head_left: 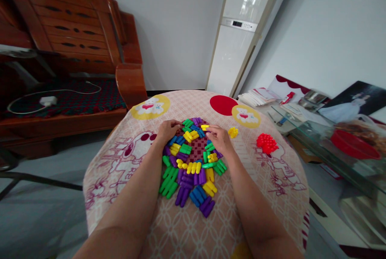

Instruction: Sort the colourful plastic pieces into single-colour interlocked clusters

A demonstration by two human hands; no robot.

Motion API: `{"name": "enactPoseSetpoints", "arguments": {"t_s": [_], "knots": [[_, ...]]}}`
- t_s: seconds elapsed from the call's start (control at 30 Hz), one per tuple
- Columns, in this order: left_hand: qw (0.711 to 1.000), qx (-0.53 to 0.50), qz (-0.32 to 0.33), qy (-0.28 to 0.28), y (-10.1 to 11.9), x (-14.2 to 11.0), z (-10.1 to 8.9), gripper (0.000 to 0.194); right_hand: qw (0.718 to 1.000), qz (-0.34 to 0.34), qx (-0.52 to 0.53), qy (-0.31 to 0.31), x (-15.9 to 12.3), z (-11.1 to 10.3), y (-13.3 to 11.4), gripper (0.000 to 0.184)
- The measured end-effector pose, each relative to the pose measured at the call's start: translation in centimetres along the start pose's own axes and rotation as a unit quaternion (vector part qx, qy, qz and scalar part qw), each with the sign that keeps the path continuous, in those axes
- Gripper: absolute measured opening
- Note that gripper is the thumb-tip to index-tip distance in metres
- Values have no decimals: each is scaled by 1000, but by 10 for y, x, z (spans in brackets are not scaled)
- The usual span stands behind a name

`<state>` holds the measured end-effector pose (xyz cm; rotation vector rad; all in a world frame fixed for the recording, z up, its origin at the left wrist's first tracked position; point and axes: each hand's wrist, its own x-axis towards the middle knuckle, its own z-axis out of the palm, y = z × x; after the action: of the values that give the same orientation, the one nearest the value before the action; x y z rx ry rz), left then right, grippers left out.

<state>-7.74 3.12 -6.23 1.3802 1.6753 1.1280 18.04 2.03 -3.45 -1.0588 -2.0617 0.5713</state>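
On the cloth-covered table lies a ring of colourful plastic pegs (185,149) in green, blue, purple and yellow, joined in short rows, around a dark red patterned middle (199,146). My left hand (168,131) is at the ring's upper left edge, fingers loosely bent and slightly apart, beside green and blue pegs; its thumb is hardly visible. At the upper right, my right hand (220,137) pinches a small yellow peg piece (205,127) between thumb and fingers, over the ring's edge. More joined pegs, such as a green group (169,181) and a purple group (207,206), spread towards me.
A yellow cluster (233,132) and a red beaded cluster (267,143) lie right of my right hand on the tablecloth (120,158). A glass shelf (301,130) with papers and a red bowl (356,144) stands at the right. A wooden bench (72,29) is at the left.
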Motion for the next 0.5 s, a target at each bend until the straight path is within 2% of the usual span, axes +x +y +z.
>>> {"name": "enactPoseSetpoints", "arguments": {"t_s": [0.1,0.17,0.3,0.4,0.5], "knots": [[1000,7,0,3,0,0,0,24,992,104,37,56,-1,-10,6,23],[1000,13,2,8,0,1,0,24,988,139,30,65,-1,-14,10,19],[1000,13,5,4,1,0,-1,24,988,117,-78,67,-4,-22,9,23],[1000,8,8,0,3,-2,-2,24,976,111,-180,54,-5,-27,5,24],[1000,-9,2,-2,4,-2,-1,24,973,101,-203,47,-6,-33,5,24]]}}
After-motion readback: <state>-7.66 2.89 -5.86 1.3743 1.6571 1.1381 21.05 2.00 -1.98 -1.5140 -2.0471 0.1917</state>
